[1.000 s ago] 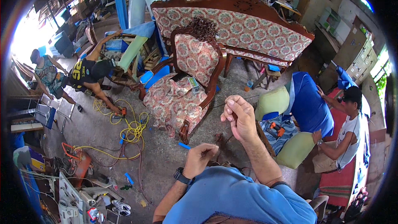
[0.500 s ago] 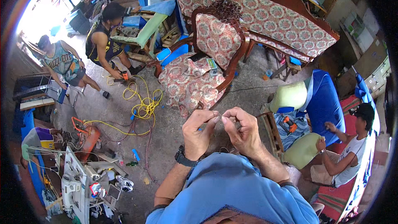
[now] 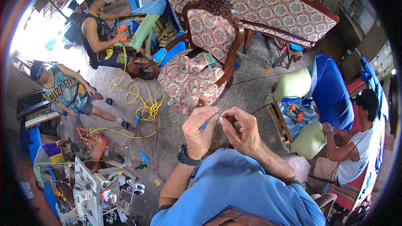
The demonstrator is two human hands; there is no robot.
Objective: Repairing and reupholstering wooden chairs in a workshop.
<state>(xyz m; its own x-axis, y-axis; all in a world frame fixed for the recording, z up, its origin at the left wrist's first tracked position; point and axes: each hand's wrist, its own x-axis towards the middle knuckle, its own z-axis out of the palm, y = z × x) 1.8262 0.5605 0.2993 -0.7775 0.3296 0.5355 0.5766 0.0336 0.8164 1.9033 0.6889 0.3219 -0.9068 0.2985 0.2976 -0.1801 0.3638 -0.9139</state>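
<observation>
My left hand (image 3: 199,132) and my right hand (image 3: 243,130) are raised in front of my chest, fingertips nearly meeting. Each is closed in a pinch of thumb against fingers. Whatever sits between the fingertips is too small to make out. A dark watch (image 3: 187,155) is strapped on my left wrist. Just beyond my hands stands a carved wooden armchair (image 3: 229,78) covered in red and cream floral fabric. Loose matching fabric (image 3: 188,88) drapes over its seat, and a small green box (image 3: 209,58) lies on top.
A floral sofa (image 3: 259,6) stands behind the armchair. Yellow hose (image 3: 146,111) coils on the floor at left, near an orange compressor (image 3: 98,145). An orange tool (image 3: 298,114) rests on blue cloth at right. Co-workers are at left and right; one holds an orange tool (image 3: 122,31).
My hands stay pinched together, shifting only slightly. The co-worker at upper left has straightened and lifted the orange tool from near the floor to the green-padded frame. The view has shifted a little.
</observation>
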